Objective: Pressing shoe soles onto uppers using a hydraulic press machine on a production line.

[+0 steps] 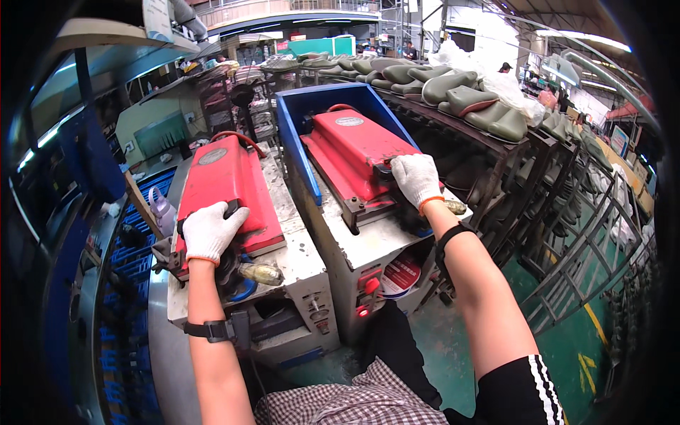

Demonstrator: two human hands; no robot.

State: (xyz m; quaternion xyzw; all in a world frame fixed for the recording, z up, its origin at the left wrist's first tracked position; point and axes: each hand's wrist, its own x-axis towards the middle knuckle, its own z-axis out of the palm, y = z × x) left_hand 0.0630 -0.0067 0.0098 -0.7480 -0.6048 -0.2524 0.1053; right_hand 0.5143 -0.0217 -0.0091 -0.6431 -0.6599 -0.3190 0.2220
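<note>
Two red machine covers sit side by side on pale metal cabinets. In a white knit glove, my left hand (214,232) is closed over the black handle (231,208) at the near end of the left red cover (234,173). My right hand (416,178), also gloved, grips the black handle (383,171) at the near right corner of the right red cover (365,145). Both covers lie lowered on their bases. Below my left hand, a taped lever grip (261,273) sticks out; a similar taped grip (455,206) shows beside my right wrist.
A blue metal guard (301,152) surrounds the right machine's back and left side. Racks of olive-green shoe uppers or boots (489,117) stand to the right, with a metal frame cart (581,262). Red switches (371,285) sit on the right cabinet's front. A lilac bottle (162,212) stands at left.
</note>
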